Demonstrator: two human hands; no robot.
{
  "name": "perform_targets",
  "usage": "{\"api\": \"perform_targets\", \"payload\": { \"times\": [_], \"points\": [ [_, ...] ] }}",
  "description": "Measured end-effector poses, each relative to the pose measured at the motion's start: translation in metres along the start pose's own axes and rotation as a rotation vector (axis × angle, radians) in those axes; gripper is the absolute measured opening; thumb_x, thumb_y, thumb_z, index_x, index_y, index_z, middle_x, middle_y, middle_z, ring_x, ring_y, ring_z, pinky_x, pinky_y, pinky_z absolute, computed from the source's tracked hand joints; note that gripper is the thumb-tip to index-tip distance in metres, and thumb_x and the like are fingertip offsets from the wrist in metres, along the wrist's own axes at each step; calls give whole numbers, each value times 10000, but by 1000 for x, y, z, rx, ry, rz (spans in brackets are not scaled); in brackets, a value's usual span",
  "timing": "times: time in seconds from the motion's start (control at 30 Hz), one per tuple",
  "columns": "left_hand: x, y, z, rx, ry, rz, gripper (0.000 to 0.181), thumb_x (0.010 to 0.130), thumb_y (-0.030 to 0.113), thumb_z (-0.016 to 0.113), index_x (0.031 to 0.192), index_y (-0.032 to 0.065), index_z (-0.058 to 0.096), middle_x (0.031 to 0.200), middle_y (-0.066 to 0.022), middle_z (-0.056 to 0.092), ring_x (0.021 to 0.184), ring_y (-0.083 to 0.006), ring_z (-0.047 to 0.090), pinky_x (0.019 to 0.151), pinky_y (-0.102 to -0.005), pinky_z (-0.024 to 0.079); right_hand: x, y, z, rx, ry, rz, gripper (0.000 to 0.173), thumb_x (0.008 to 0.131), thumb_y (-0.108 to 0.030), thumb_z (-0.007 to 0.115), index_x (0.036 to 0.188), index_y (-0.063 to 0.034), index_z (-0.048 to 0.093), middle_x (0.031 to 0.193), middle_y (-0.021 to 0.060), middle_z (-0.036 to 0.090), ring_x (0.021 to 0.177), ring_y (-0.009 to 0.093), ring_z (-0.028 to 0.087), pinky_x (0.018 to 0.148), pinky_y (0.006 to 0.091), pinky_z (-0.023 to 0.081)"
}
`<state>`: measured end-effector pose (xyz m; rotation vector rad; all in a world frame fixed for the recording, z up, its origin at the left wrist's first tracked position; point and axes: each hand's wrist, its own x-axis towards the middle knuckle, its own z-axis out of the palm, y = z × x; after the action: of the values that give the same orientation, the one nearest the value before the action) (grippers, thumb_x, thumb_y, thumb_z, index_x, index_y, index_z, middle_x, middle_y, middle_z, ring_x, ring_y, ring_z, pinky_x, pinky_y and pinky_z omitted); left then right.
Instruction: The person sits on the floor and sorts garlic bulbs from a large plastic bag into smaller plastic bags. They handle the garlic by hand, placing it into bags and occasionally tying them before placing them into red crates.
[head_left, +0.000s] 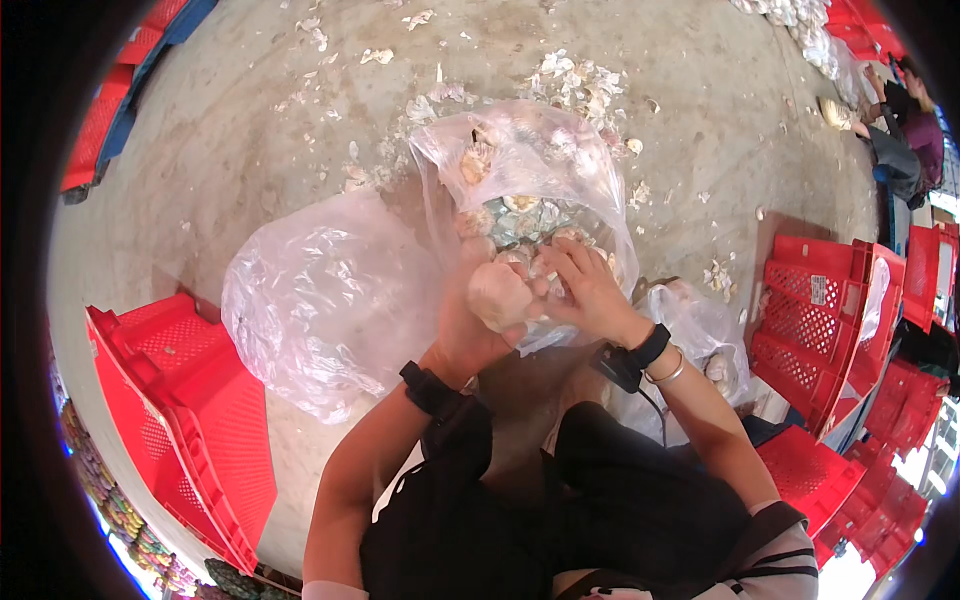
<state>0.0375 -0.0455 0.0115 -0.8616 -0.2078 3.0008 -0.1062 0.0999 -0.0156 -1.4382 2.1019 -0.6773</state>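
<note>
In my left hand (463, 326) rests a large pale garlic bulb (499, 295), with the fingers partly hidden behind it. Close beside it, my right hand (592, 289) has its fingers bent over several garlic bulbs at the mouth of a clear plastic bag; whether it grips one is unclear. The bag (540, 161) lies on the floor before me with more bulbs (476, 163) inside and loose skins among them. A second clear plastic bag (322, 292), puffed up, lies to the left of my left hand.
Red plastic crates stand at the left (187, 420) and right (802, 315). Another clear bag (697, 330) with garlic sits near my right wrist. Garlic skins (577, 79) litter the concrete floor (247, 112). A person (904, 135) sits at the far right beside stacked bags.
</note>
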Motion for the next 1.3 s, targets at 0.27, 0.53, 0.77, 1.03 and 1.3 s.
{"api": "perform_targets", "payload": {
  "times": [0.27,0.53,0.77,1.03,1.3],
  "points": [
    [-2,-17,4,283,-26,85,324,894,405,429,926,97,525,808,-50,532,693,-172,560,502,-240,459,7,-5,-18,597,-45,40,555,818,-228,640,1302,-58,429,1278,139,465,1177,274,445,984,363,343],
    [3,-30,25,16,-344,-171,153,918,237,450,930,92,494,859,-14,535,660,-111,555,433,-219,414,11,-74,-71,903,-199,-44,618,764,-61,669,1322,-41,405,1311,101,449,1200,206,428,998,320,329],
    [-5,-38,43,-100,-200,-244,267,938,333,376,906,98,498,773,-3,516,486,-92,479,303,-205,301,3,-84,-77,873,-168,15,649,703,-9,642,1311,-22,414,1278,92,479,1175,179,446,999,307,326],
    [-7,-43,35,-41,-206,-266,370,919,462,387,917,113,512,709,-6,528,445,-109,466,326,-223,325,0,-74,-70,1042,-154,-5,585,753,-51,670,1291,-25,441,1224,70,509,1124,147,463,967,297,352],
    [-8,-45,40,318,121,-189,416,910,497,385,876,100,504,644,4,502,396,-117,439,313,-224,322,-10,-71,-60,1313,-250,272,500,763,-63,684,1234,-34,518,1142,30,558,1044,111,499,904,255,390]
  ]
}}
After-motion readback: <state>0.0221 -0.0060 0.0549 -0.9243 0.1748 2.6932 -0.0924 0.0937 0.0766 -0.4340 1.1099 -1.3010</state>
